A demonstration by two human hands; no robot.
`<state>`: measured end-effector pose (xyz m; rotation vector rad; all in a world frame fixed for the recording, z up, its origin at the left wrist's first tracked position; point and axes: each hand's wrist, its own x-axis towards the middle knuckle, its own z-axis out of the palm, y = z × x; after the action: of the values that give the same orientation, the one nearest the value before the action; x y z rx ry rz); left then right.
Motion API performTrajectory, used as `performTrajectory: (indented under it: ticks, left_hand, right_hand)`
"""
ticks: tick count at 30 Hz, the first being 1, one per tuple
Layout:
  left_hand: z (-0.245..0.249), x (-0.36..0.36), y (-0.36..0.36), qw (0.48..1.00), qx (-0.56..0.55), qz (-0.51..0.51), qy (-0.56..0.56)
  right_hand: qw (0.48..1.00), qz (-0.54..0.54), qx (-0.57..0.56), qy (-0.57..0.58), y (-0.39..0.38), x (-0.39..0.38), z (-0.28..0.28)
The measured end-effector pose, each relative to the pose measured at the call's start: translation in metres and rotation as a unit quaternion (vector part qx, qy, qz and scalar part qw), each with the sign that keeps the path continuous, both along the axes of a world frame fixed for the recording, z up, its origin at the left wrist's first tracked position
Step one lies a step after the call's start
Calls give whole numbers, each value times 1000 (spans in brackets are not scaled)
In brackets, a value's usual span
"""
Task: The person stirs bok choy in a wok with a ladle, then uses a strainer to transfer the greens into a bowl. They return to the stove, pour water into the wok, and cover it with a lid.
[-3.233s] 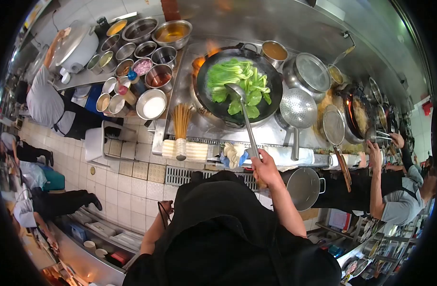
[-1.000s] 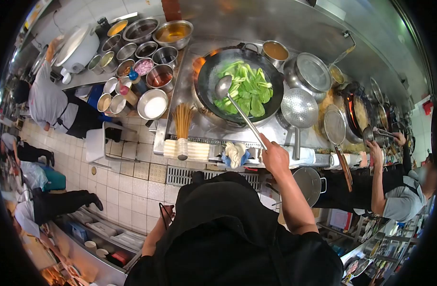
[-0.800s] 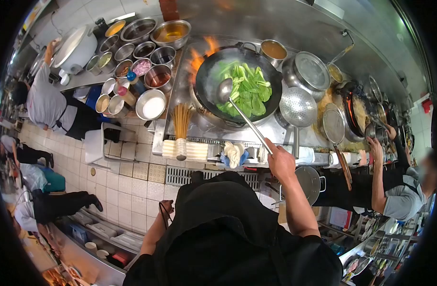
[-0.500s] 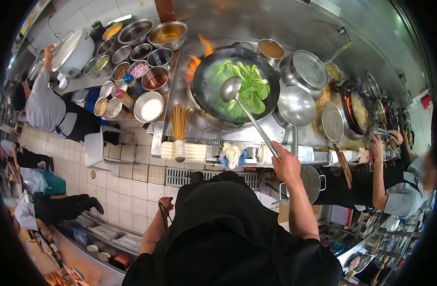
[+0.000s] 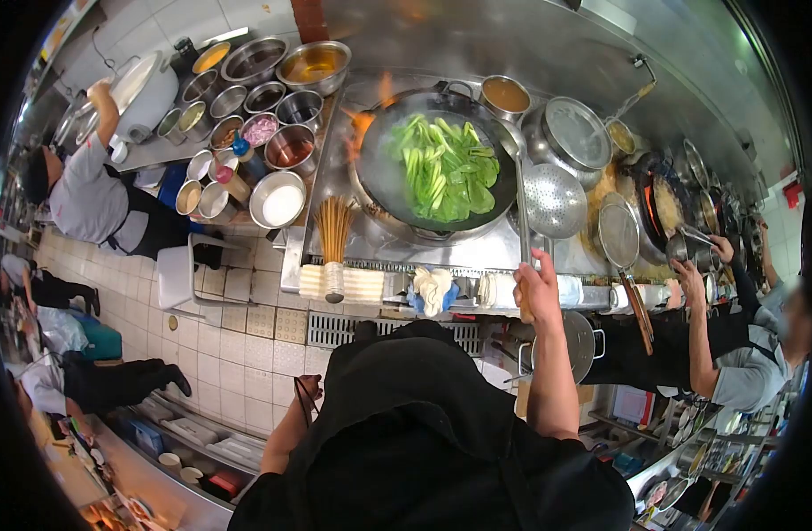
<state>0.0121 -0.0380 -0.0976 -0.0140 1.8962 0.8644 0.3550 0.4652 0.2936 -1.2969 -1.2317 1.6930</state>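
A long-handled ladle is in my right hand, its fingers wrapped round the handle. The ladle's bowl is at the right rim of a black wok. Green leafy vegetables lie in the wok, with steam over them and flames at its left edge. Low at my left side is my left hand, near a dark cord; what its fingers hold, if anything, is too small to tell.
A perforated skimmer and a wire strainer lie right of the wok. A bamboo brush and metal bowls are to the left. A co-worker works at the right; another person stands left.
The ladle has moved right, from over the vegetables to the wok's right rim, and my right hand has turned with it. The co-worker at the right now has a pan raised near the second wok.
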Motion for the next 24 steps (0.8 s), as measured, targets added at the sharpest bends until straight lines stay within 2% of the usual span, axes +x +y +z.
performTrajectory:
  ticks: [5, 7, 8, 10, 14, 16, 20, 22, 23, 24]
  left_hand:
    - [79, 2, 25, 1000, 2, 20, -8]
    - [65, 0, 20, 996, 7, -70, 51]
    - [57, -2, 15, 996, 7, -70, 51]
    - [34, -7, 1, 962, 131, -192, 143]
    - [38, -10, 5, 966, 122, -189, 126]
    - [78, -3, 24, 998, -9, -54, 33]
    - [73, -6, 10, 990, 59, -118, 56]
    - [74, -1, 13, 997, 12, 61, -36]
    - [76, 2, 13, 997, 12, 61, -37]
    - [74, 6, 10, 994, 57, 86, -35]
  right_hand:
    - [999, -21, -12, 28, 14, -26, -28]
    - [998, -22, -46, 39, 20, -44, -33]
    - [997, -19, -60, 45, 23, -52, -35]
    - [996, -8, -71, 59, 31, -67, -41]
    - [992, 11, -97, 85, 43, -89, -36]
    - [992, 31, -93, 85, 49, -93, -31]
    - [991, 70, -62, 99, 63, -86, -28]
    - [992, 76, -37, 97, 63, -83, -21]
    - [992, 81, -12, 96, 63, -81, -18]
    - [994, 68, -2, 82, 60, -80, -11]
